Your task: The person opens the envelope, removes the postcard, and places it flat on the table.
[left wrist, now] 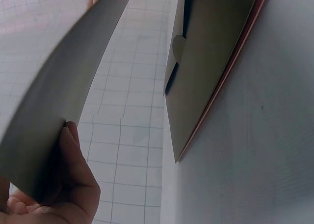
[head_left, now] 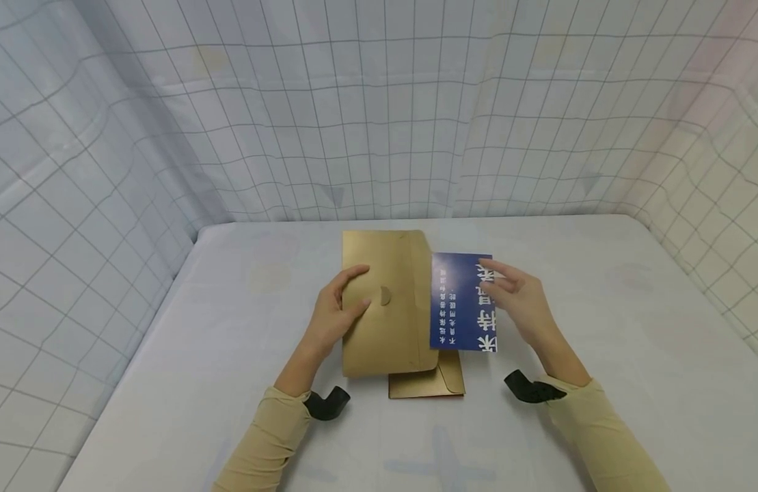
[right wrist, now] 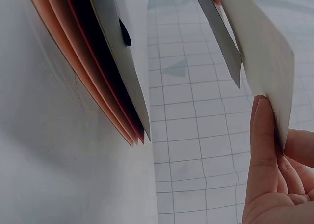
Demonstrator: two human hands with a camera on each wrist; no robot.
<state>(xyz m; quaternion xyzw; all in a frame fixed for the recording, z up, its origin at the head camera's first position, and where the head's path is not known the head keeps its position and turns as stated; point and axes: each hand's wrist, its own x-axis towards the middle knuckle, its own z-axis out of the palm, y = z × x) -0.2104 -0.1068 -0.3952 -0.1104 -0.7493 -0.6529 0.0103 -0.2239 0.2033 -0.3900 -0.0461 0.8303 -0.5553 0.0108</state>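
My left hand [head_left: 331, 311] grips a gold envelope [head_left: 379, 335] by its left edge, thumb on the face beside a half-moon notch. In the left wrist view, that envelope [left wrist: 59, 81] is raised off the table and slightly bowed. My right hand [head_left: 519, 301] pinches the right edge of a blue card [head_left: 458, 294] with white characters between thumb and fingers. The card's left edge meets the envelope's flap side; whether any of it is inside I cannot tell. From the right wrist, the card's pale back [right wrist: 267, 52] shows.
Below the held envelope, more gold envelopes [head_left: 424, 386] lie stacked on the white-covered table [head_left: 231, 355]. Layered reddish edges [right wrist: 88, 81] of the stack show in the right wrist view. Grid-patterned curtains [head_left: 385, 123] stand behind and at both sides.
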